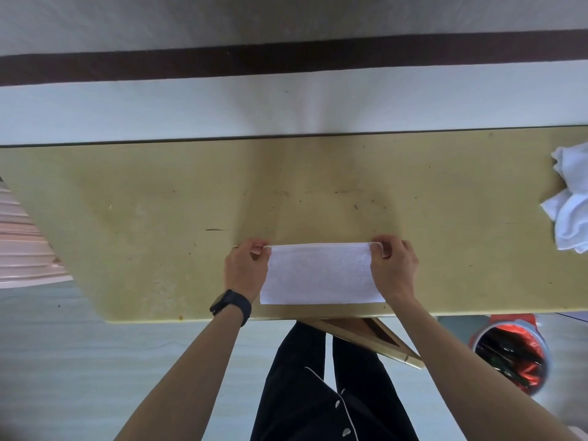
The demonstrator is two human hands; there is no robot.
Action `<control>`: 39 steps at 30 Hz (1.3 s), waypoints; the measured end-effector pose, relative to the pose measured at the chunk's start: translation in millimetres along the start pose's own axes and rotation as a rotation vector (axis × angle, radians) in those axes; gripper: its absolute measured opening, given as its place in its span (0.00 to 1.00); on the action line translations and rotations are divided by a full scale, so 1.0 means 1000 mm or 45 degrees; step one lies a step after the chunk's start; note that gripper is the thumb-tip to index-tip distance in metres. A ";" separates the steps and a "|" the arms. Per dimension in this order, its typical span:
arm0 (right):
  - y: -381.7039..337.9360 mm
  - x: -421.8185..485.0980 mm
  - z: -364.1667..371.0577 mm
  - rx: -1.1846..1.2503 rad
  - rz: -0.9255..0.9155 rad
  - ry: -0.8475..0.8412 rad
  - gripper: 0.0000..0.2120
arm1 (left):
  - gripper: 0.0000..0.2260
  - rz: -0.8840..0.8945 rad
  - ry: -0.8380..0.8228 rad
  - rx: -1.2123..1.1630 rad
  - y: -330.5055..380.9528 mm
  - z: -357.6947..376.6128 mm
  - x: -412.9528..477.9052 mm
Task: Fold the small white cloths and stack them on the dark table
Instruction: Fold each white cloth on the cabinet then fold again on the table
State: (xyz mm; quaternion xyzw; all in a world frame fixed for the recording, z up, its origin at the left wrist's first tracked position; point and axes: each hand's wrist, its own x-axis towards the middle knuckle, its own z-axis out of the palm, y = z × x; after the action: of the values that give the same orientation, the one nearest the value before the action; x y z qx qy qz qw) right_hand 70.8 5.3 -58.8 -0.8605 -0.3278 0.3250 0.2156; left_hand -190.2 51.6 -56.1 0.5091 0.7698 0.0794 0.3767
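Note:
A small white cloth [321, 275] lies flat near the front edge of the yellowish table [159, 202], a wide rectangle. My left hand [245, 268] pinches its far left corner and my right hand [393, 265] pinches its far right corner. A black watch sits on my left wrist. A crumpled pile of white cloths [569, 202] rests at the table's right end, cut off by the frame edge. No folded stack is in view.
A pink ribbed object [22, 246] stands at the left beside the table. A bin with a red liner [512, 354] sits on the floor at the right. A wooden brace [375, 338] juts out beneath the table's front edge, above my dark trousers.

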 end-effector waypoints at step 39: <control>-0.012 -0.041 0.004 -0.491 -0.359 -0.080 0.06 | 0.06 0.715 0.008 0.705 0.002 0.002 0.012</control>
State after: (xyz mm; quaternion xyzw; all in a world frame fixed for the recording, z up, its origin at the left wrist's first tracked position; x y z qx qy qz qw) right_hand 39.2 -14.9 -37.6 -0.8210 -0.5071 0.2496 0.0802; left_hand -190.0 62.4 -63.0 0.7820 0.5940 -0.0298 0.1865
